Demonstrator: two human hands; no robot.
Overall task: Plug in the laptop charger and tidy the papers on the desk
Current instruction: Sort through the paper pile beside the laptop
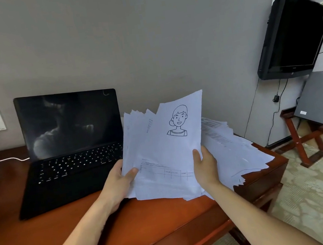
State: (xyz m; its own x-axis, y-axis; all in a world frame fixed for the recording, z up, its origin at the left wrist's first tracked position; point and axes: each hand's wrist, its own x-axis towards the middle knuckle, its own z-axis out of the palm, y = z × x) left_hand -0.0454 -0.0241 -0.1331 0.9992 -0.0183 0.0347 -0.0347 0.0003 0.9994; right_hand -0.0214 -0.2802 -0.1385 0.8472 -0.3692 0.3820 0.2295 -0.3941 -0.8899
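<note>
1. A reddish wooden desk (79, 239) fills the foreground.
2. The left hand (119, 181) and right hand (204, 164) grip the side edges of a fanned sheaf of white papers (161, 158), thumbs clamped in front. The sheaf is tilted up over the desk. Its top sheet shows a line-drawn figure.
3. Behind it, loose sheets (240, 152) sprawl over the desk's right end.
4. Farther left, an open black laptop (72, 148) sits with a dark screen and a white cable (0, 160) at its side.
</note>
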